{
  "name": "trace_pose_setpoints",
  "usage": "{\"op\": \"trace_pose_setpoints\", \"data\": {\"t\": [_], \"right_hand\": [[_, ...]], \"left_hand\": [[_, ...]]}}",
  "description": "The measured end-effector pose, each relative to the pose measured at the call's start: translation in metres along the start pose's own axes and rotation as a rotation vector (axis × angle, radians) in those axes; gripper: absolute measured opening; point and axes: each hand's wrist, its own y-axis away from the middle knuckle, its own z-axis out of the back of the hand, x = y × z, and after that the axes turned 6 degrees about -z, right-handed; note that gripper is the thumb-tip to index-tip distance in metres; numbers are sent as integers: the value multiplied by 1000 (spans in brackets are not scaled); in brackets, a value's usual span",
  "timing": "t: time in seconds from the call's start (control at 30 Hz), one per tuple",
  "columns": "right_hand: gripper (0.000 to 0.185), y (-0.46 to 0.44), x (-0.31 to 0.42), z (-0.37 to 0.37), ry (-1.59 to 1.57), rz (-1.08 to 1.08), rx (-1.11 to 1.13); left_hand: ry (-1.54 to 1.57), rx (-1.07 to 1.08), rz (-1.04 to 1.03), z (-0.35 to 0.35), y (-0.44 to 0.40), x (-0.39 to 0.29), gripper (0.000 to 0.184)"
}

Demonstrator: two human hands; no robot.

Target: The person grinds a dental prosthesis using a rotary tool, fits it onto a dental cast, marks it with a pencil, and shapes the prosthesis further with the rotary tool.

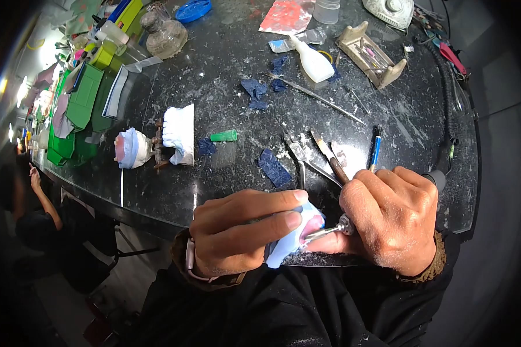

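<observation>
Cast (285,247) lies between the hands, left hand (237,231) pinching it from its left side, fingers laid over the top. Cast's long axis slants from far right to near left. Handpiece (330,231) comes in from the cast's right, tip at its pink part (314,224); contact unclear. Right hand (391,220) grips the handpiece: knuckles up, fingers curled, thumb stretched below it toward the cast.

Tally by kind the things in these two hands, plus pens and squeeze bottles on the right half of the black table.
Pale-blue and white piece with a pink part, in the left hand: 1
Slim silver metal tool, in the right hand: 1
Slim blue pen: 1
White plastic squeeze bottle: 1
Total: 4
</observation>
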Motion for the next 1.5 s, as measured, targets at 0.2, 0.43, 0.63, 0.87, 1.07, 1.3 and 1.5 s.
{"op": "trace_pose_setpoints", "data": {"t": [0.2,0.43,0.63,0.87,1.07,1.3,1.5], "right_hand": [[53,2,-2,-5,0,64,-71],[54,0,-2,-1,44,-2,-33],[56,-1,-4,1,45,118,-83],[54,-2,-3,7,-229,43,-67],[59,2,6,5,-448,-113,115],[53,3,12,1,-391,-94,97],[53,4,8,4,-328,-108,68]], "left_hand": [[9,10,0,0,-3,-2,18],[-19,-37,-55,-5,5,4,39],[-11,-124,-32,-11,4,3,41],[-132,-98,-5,-3,5,0,31],[-209,-250,-144,-8,6,-2,30],[-283,-255,-95,-6,5,-10,49],[-233,-397,-26,-9,1,-9,41]]}}
